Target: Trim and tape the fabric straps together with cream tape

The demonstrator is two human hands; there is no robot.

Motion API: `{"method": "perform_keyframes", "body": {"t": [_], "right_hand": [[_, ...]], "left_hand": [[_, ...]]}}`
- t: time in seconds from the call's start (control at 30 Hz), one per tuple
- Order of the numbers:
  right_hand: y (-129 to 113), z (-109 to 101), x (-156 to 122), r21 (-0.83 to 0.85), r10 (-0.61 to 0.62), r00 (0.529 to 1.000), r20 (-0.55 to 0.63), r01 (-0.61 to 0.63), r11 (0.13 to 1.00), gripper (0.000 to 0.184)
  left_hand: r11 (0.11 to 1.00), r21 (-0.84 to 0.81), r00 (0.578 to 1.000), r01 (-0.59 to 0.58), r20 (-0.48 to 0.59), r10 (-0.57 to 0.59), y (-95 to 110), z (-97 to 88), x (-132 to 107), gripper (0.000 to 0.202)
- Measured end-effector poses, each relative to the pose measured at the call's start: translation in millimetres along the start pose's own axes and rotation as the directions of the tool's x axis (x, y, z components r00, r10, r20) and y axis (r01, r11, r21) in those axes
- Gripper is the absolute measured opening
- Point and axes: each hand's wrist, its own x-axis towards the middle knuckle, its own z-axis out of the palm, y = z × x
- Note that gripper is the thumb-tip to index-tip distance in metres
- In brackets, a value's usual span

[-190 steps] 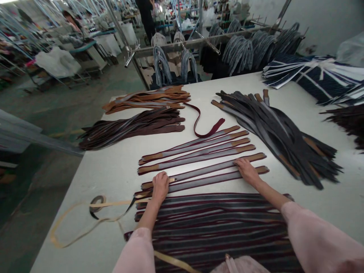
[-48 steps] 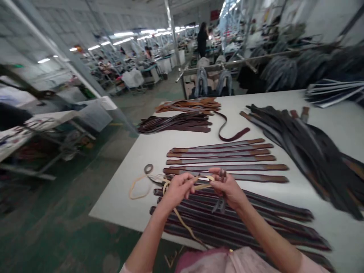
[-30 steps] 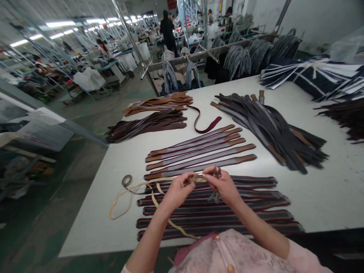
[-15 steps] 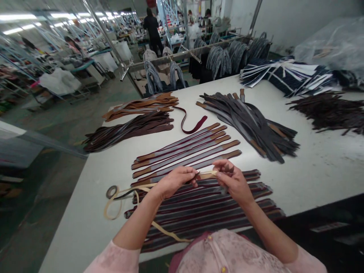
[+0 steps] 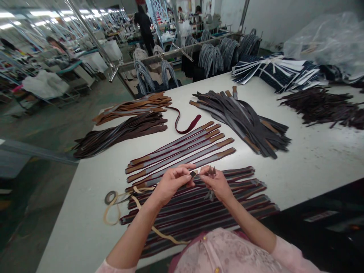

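Observation:
My left hand [image 5: 170,182] and my right hand [image 5: 216,182] are raised close together above the white table [image 5: 313,163], both pinched. Between their fingertips runs a thin tan tape [image 5: 136,189], which trails down left to a small tape roll [image 5: 109,197] and loops off the table's near edge. My right hand also grips small dark scissors-like snips [image 5: 211,171], partly hidden by the fingers. Under my hands lies a row of long dark striped straps [image 5: 199,208]. Just beyond them lie several grey straps with brown ends [image 5: 182,151].
A fanned heap of dark grey straps [image 5: 247,121] lies at centre right. Brown straps [image 5: 131,108] and dark brown straps [image 5: 119,131] lie far left, with a maroon strap [image 5: 184,127] curled between. Navy striped pieces [image 5: 278,72] and a dark pile [image 5: 324,106] sit far right. A person [image 5: 143,24] stands beyond.
My hands have drawn closer together, so less tan tape spans between them. Earlier both lay flat on the grey straps. The view has swung slightly right.

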Motion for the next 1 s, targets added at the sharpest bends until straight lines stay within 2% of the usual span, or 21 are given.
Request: {"method": "perform_keyframes", "body": {"t": [0.1, 0.17, 0.23, 0.3, 0.37, 0.43, 0.57, 0.7, 0.77, 0.83, 1.0], "right_hand": [[-2, 6, 1, -0.027, 0.055, 0.995, 0.082, -0.053, 0.998, 0.023], [-1, 10, 1, -0.017, 0.062, 0.993, 0.103, -0.06, 0.998, 0.023], [2, 9, -1, 0.017, 0.056, 0.998, 0.043, -0.056, 0.998, 0.024], [5, 3, -3, 0.053, 0.051, 0.998, -0.036, -0.049, 0.997, 0.026], [3, -7, -6, 0.038, 0.033, 0.998, -0.054, -0.03, 0.999, 0.03], [-2, -17, -9, -0.063, 0.013, 0.999, -0.04, -0.015, 0.998, 0.032], [-15, -30, -8, -0.306, -0.043, 0.997, -0.06, 0.022, 0.952, 0.022], [-21, -39, 2, -0.41, -0.116, 0.991, -0.058, 0.083, 0.908, 0.01], [-22, -47, 11, -0.431, -0.142, 0.985, -0.099, 0.086, 0.898, 0.011], [-20, -62, 24, -0.429, -0.161, 0.969, -0.188, 0.067, 0.901, 0.012], [-3, -122, 63, -0.329, -0.136, 0.873, -0.469, -0.03, 0.944, 0.021]], "left_hand": [[0.983, -0.182, 0.999, 0.002, 0.046, 0.007, -3, 8.1, -2, 0.016], [0.977, -0.211, 0.998, -0.019, 0.055, 0.031, -8, 13.8, -2, 0.017], [0.995, -0.091, 0.999, -0.04, 0.021, 0.042, -18, 17.1, 0, 0.018], [0.987, 0.156, 0.995, -0.047, -0.076, 0.06, -30, 17.9, 4, 0.019], [0.913, 0.405, 0.98, -0.044, -0.159, 0.118, -42, 18.3, 10, 0.018], [0.827, 0.559, 0.971, -0.061, -0.16, 0.18, -51, 20.3, 17, 0.017], [0.746, 0.654, 0.972, -0.123, -0.072, 0.223, -57, 29.6, 33, 0.015], [0.728, 0.678, 0.98, -0.099, -0.061, 0.19, -58, 34.2, 48, 0.013], [0.747, 0.663, 0.989, -0.06, -0.063, 0.135, -63, 29.9, 57, 0.013], [0.772, 0.635, 0.996, 0.011, -0.071, 0.045, -72, 20.2, 66, 0.015], [0.732, 0.647, 0.976, 0.214, -0.169, -0.136, -96, -20.4, 91, 0.019]]}}
